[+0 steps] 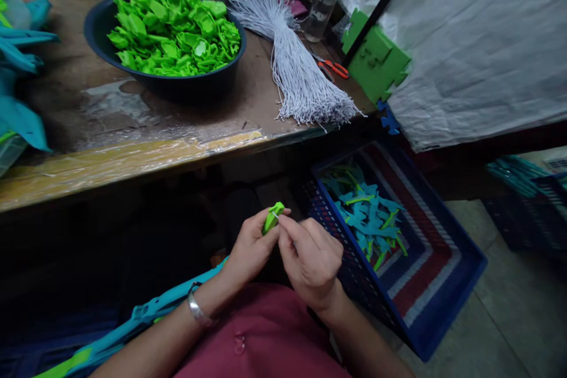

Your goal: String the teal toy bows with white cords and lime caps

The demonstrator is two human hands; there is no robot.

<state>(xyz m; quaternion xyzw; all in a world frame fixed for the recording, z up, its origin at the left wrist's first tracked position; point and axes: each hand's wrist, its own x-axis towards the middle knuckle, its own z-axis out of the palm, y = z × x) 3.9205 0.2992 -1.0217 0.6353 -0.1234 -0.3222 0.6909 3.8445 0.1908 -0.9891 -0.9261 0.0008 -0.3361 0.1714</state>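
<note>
a brown table (201,112) carries a dark bowl (190,86), white string bundle (299,74), scissors (339,69) and a bottle (321,9).

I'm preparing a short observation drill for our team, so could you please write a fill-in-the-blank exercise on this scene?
1. The left hand holds a small piece coloured ____.
2. In the picture, the strings on the table lie to the ____ of the bowl.
3. The person wears a bracelet on the ____ wrist.

Missing words: green; right; left.
</note>
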